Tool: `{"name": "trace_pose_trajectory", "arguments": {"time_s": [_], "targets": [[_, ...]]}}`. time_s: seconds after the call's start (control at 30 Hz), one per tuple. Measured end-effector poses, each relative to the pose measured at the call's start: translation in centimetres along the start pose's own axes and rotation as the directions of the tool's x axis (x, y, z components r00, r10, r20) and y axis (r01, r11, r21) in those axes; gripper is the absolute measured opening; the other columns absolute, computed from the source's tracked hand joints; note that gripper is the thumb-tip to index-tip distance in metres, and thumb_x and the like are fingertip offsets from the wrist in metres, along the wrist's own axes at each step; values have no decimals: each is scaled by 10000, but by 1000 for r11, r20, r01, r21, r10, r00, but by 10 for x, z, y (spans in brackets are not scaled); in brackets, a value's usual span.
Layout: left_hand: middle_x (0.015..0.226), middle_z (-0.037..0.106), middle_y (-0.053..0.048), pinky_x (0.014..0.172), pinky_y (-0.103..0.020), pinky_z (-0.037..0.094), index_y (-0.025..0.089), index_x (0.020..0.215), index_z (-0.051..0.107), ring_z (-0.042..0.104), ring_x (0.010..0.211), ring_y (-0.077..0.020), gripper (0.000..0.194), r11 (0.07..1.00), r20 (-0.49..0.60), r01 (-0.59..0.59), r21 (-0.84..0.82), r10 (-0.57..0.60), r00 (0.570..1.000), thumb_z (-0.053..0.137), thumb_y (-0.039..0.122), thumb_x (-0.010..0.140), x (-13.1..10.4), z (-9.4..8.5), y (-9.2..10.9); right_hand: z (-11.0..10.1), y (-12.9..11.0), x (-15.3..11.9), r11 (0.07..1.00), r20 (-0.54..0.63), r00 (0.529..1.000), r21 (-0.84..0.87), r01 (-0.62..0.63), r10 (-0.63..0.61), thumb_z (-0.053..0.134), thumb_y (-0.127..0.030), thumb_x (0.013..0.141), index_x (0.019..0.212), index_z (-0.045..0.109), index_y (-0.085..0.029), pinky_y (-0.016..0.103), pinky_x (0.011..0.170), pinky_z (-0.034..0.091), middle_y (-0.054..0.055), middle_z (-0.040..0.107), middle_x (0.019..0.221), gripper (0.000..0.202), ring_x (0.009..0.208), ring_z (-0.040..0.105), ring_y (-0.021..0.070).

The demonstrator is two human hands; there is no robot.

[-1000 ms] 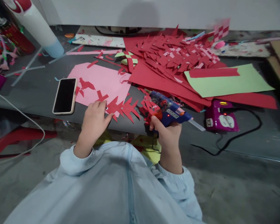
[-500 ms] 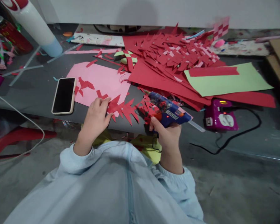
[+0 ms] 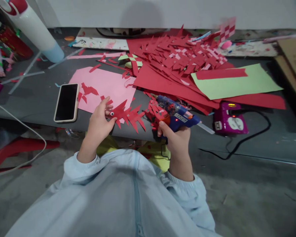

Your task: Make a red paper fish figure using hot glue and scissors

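A spiky red paper cutout [image 3: 124, 115], shaped like a fish, lies near the table's front edge, partly over a pink sheet [image 3: 106, 84]. It bears a googly eye [image 3: 111, 114] at its left end and a smaller eye-like dot farther right. My left hand [image 3: 100, 118] is at that left end, thumb and fingers apart on either side of the googly eye, the thumb touching the paper's edge. My right hand [image 3: 175, 136] grips a blue and orange hot glue gun [image 3: 179, 120], its nozzle pointing left and away from me. A clear glue stick [image 3: 206, 127] sticks out of its back.
A phone [image 3: 66, 102] lies left of the pink sheet. Behind are heaped red paper pieces [image 3: 172, 56] and a green sheet [image 3: 256, 82]. A purple power box [image 3: 229, 120] with a black cord stands at right. A white bottle [image 3: 39, 33] stands back left.
My left fingers have lifted and spread from the paper's left end, uncovering the googly eye. The glue gun stays in my right hand, barely moved. The view has shifted slightly.
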State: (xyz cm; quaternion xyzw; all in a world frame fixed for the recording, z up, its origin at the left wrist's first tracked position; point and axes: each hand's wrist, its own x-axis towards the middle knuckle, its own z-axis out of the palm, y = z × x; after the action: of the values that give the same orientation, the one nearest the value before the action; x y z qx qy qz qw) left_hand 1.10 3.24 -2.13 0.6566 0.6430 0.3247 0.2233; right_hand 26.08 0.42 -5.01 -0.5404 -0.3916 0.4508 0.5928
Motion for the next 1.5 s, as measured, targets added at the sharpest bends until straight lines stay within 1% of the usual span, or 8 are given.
{"name": "trace_pose_trajectory", "arguments": {"time_s": [0.23,0.47,0.67,0.9,1.17,1.23,1.37,1.5], "targets": [[1028,718,-22,879,-316,578,210,1336,589,688,821,-127,619,996,29,62,-62,-60,998,715,115,737,2,-6,6,1,2,2,1000,10,1000,12,-27,26,808,-381,721,704,608,-207,265,440,483,-50,579,483,266,415,532,119],[940,712,-9,860,-312,572,195,1286,646,680,782,-124,527,995,40,51,-83,-48,998,703,203,762,3,-8,1,0,4,2,1000,9,1000,15,-21,21,808,-361,733,725,623,-200,269,451,487,-54,580,492,245,420,543,122],[967,717,-32,866,-330,570,187,1259,672,674,796,-137,484,994,42,36,-102,-32,999,688,275,784,3,-9,-1,0,2,2,1000,-3,1000,-6,-22,22,814,-385,717,742,629,-201,271,443,487,-55,581,485,262,413,537,124],[980,716,-62,861,-338,564,150,1249,672,674,831,-156,472,987,88,75,-143,-63,994,665,323,810,3,-11,-2,0,4,2,1000,-8,1000,-23,-21,21,807,-375,722,745,625,-207,272,444,488,-57,580,485,250,410,532,123],[992,740,-71,786,-304,542,156,1219,686,672,778,-153,434,988,112,63,-143,-47,993,498,450,959,2,-19,1,0,4,2,1000,-9,1000,-17,-8,7,805,-365,725,739,618,-202,266,445,482,-59,580,485,249,409,532,119],[971,735,-66,782,-300,545,157,1222,682,673,782,-153,432,984,119,68,-166,-49,992,528,450,944,2,-18,0,0,5,2,1000,-8,1000,-12,-11,11,806,-361,726,759,624,-202,266,447,484,-60,585,490,244,410,534,119],[939,717,-57,780,-296,554,147,1229,679,656,777,-140,470,973,130,86,-212,-59,990,688,361,811,3,-14,-4,-1,6,1,1000,2,1000,-2,-18,18,802,-363,735,804,637,-203,268,455,488,-63,589,501,240,418,542,122],[923,704,-42,744,-285,559,168,1209,701,639,743,-123,478,971,116,71,-230,-45,992,715,309,752,3,-13,-4,-1,5,1,999,0,1000,-32,-12,12,798,-366,739,805,647,-211,273,455,492,-61,591,498,227,419,540,125]]}}
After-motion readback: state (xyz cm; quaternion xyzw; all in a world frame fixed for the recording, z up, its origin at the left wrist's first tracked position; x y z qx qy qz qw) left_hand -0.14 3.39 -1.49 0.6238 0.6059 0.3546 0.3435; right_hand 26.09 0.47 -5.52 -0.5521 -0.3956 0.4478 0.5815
